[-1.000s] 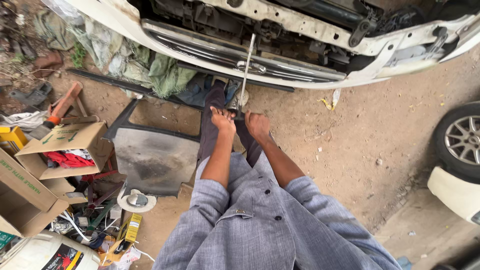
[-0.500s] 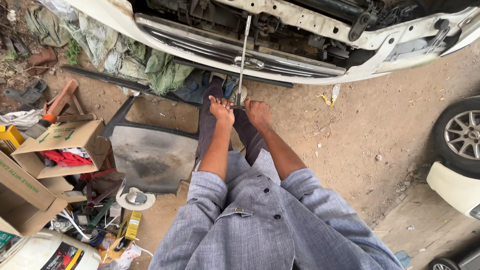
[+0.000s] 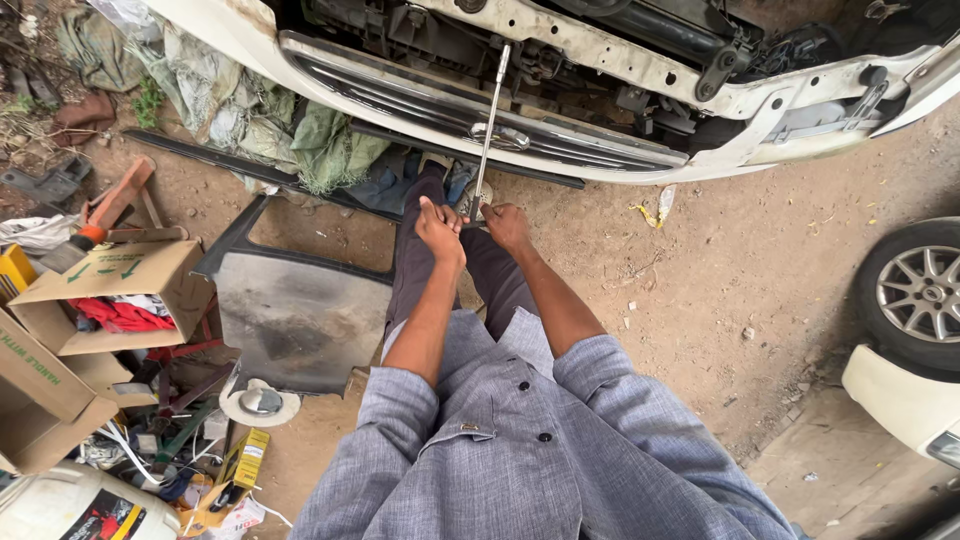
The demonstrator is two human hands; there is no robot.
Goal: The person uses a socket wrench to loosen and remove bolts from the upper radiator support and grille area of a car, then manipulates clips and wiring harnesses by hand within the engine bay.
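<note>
I stand facing a white car front (image 3: 560, 40) with its bumper off. A long metal extension bar (image 3: 490, 125) runs from my hands up into the car's front frame. My left hand (image 3: 438, 226) is closed round the tool's lower end. My right hand (image 3: 505, 224) grips the same handle just beside it, the two hands almost touching. The very end of the tool is hidden between my hands. My grey shirt sleeves are rolled to the elbows.
A dark plastic panel (image 3: 300, 310) lies on the dirt at my left. Open cardboard boxes (image 3: 110, 290), tools and clutter crowd the left edge. Rags (image 3: 300, 140) lie under the car. Another car's wheel (image 3: 915, 295) is at the right.
The view has tilted a little, so the car and my hands sit slightly further right and lower in the frame. My hands keep their grip on the bar.
</note>
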